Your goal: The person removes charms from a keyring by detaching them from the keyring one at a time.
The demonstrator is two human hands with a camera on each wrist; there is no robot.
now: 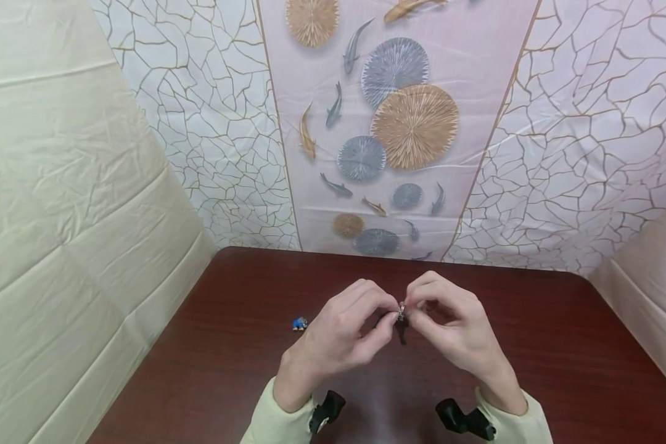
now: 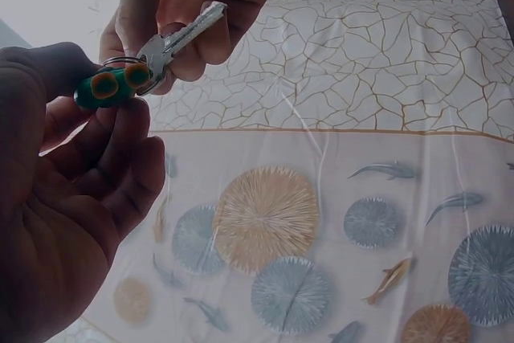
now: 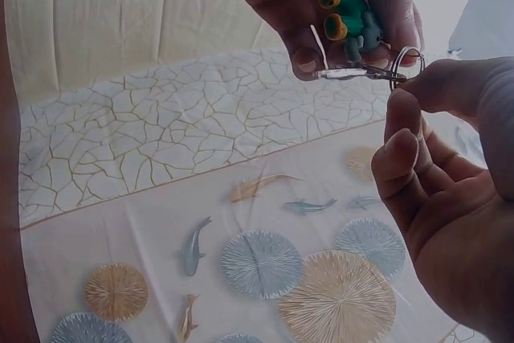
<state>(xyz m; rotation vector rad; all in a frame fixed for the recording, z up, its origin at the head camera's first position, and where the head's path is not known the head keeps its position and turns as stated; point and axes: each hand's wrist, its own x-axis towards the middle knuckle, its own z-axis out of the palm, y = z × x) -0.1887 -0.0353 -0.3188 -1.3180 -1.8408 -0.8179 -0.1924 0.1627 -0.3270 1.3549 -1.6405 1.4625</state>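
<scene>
Both hands meet over the table around a keychain, with a silver split ring (image 3: 408, 66), silver keys (image 2: 189, 36) and a small green figure (image 2: 111, 86) with orange feet. My left hand (image 1: 344, 330) holds the keychain between thumb and fingers, the green figure lying against them in the left wrist view. Thumb and index finger of my right hand (image 1: 457, 320) pinch the ring. Fingertips partly hide where the keys and figure join the ring. In the head view the keychain shows only as a small shiny and dark shape.
A small blue figure (image 1: 300, 324) sits on the dark red-brown table (image 1: 255, 277), left of my left hand. Patterned cloth (image 1: 322, 80) hangs behind the table, and pale cloth (image 1: 61, 185) lines the left side. Black wrist mounts (image 1: 327, 410) are on both sleeves.
</scene>
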